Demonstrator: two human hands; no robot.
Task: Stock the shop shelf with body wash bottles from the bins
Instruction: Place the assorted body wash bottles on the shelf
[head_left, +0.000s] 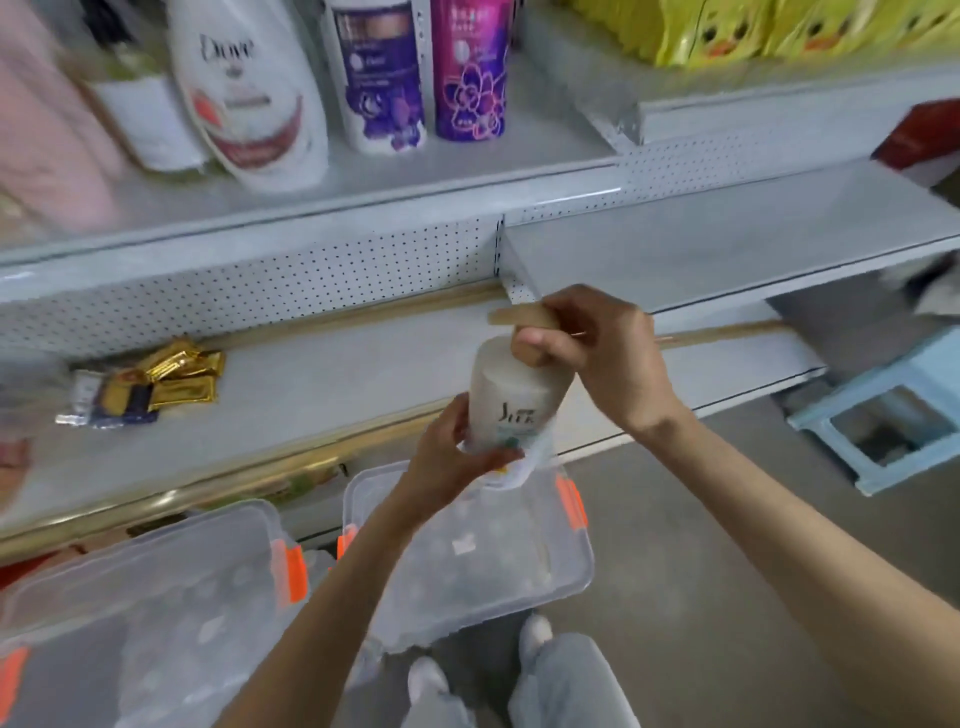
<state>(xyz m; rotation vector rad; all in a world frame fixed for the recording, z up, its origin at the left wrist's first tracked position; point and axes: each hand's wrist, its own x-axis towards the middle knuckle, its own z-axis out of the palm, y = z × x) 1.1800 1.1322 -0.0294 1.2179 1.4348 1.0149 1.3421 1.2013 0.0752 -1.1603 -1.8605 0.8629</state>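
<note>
I hold a white body wash bottle (517, 397) with a tan pump top in front of the lower shelf (322, 384), above a clear bin (467, 561). My right hand (597, 358) grips the pump head from the right. My left hand (457, 457) holds the bottle's lower end, where some clear wrapping hangs. On the upper shelf (363, 182) stand a white Dove bottle (249, 93), a white and purple bottle (379, 78) and a magenta bottle (470, 67).
A second clear bin (140, 597) with orange latches sits at the lower left. Gold sachets (171, 379) lie on the lower shelf at left. A pale blue stool (883, 421) stands on the floor at right. Yellow packs (779, 26) fill the top right shelf.
</note>
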